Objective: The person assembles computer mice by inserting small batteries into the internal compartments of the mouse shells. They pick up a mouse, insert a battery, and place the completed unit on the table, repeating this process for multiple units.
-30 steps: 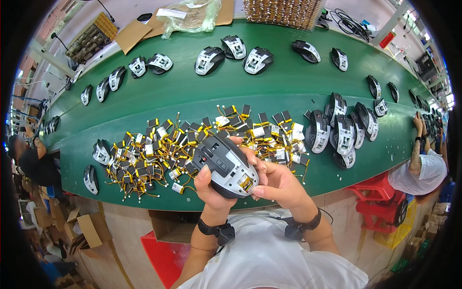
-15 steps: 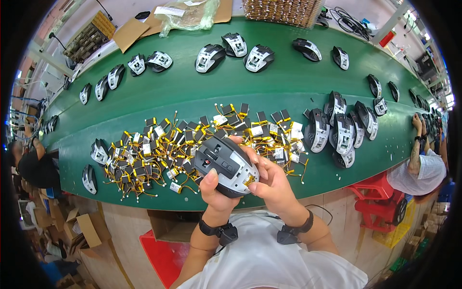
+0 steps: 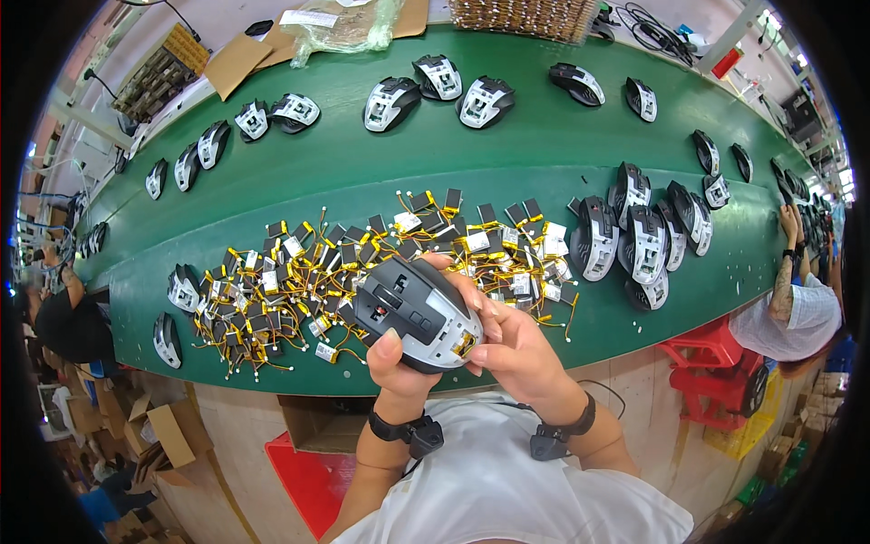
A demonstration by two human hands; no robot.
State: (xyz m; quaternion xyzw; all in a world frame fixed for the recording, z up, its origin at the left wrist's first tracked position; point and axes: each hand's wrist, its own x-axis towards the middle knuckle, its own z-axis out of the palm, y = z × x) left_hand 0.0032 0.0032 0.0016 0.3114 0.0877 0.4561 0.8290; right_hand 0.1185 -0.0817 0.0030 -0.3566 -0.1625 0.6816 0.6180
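Observation:
A partly assembled computer mouse (image 3: 419,299), black with a white-grey inner panel, is held above the near edge of the green table. My left hand (image 3: 404,364) is closed around its near left side, with the thumb along the edge. On the right, my right hand (image 3: 518,349) grips the mouse's side and rear, its thumb at a cut-out in the white panel. Inside that cut-out shows a small yellow piece (image 3: 466,344), like the end of a battery. Just beyond the mouse spreads a pile of small black and white battery packs (image 3: 272,281) with yellow ends and thin wires.
Several mice (image 3: 645,245) cluster right of the batteries, and two mice (image 3: 167,339) lie left. More mice (image 3: 486,102) line the far green belt (image 3: 344,163). People work at both ends. A red stool (image 3: 707,363) and cardboard boxes (image 3: 177,433) stand below the table.
The mouse and both hands have shifted slightly left and down, the mouse turning a little. My right thumb has drawn back slightly, showing more of the yellow piece.

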